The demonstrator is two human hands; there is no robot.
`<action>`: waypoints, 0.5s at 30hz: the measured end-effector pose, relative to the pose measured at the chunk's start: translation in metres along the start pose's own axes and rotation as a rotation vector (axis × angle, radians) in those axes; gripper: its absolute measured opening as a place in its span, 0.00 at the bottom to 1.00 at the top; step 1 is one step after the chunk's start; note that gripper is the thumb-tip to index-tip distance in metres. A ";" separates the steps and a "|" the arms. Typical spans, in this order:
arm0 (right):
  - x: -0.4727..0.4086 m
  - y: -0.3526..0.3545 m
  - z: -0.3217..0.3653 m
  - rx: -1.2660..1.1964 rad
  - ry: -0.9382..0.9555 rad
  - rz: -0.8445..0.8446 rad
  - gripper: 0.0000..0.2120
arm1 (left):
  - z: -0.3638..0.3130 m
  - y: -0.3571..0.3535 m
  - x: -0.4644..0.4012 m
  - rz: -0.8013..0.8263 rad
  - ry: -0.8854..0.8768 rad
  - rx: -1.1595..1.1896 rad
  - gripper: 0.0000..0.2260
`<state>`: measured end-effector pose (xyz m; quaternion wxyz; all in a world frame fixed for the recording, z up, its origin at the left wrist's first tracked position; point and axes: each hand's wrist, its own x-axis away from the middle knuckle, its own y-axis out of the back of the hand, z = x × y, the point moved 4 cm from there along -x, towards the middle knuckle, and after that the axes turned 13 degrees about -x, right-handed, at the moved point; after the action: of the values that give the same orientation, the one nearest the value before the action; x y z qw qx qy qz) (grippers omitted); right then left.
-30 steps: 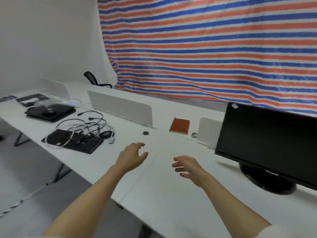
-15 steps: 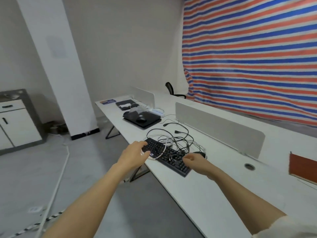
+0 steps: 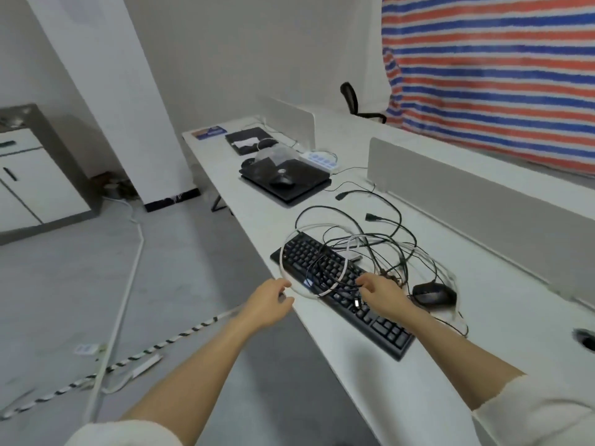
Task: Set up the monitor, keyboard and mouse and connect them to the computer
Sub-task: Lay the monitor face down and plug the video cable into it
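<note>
Both hands, left hand point(image 3: 272, 302) and right hand point(image 3: 381, 296), open, reach for the black rectangular plastic keyboard point(image 3: 341, 289) under tangled cables point(image 3: 370, 249) on the white counter point(image 3: 418, 381); next, probably grip its ends.

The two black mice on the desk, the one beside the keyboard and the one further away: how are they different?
The near mouse lies directly on the white desk, right of the keyboard; the far mouse sits on top of a flat black device. The near mouse lies next to the tangled cables; no cables lie around the far mouse. Both are black and neither hand touches them.
</note>
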<state>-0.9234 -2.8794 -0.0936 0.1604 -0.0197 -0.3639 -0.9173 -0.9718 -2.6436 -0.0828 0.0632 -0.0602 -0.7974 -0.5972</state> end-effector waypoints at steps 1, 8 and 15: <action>-0.014 -0.009 -0.005 0.047 0.022 0.015 0.16 | 0.002 -0.010 -0.014 0.043 0.004 0.000 0.19; -0.086 -0.091 -0.016 0.399 0.285 0.260 0.21 | 0.017 -0.052 -0.087 0.205 -0.027 -0.015 0.19; -0.125 -0.116 -0.035 0.803 0.153 0.306 0.28 | 0.040 -0.079 -0.154 0.293 -0.169 -0.088 0.21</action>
<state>-0.8386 -2.7884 -0.2151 0.3161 0.0585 -0.6719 -0.6673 -0.8353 -2.6305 -0.1952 0.0796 -0.2286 -0.7556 -0.6087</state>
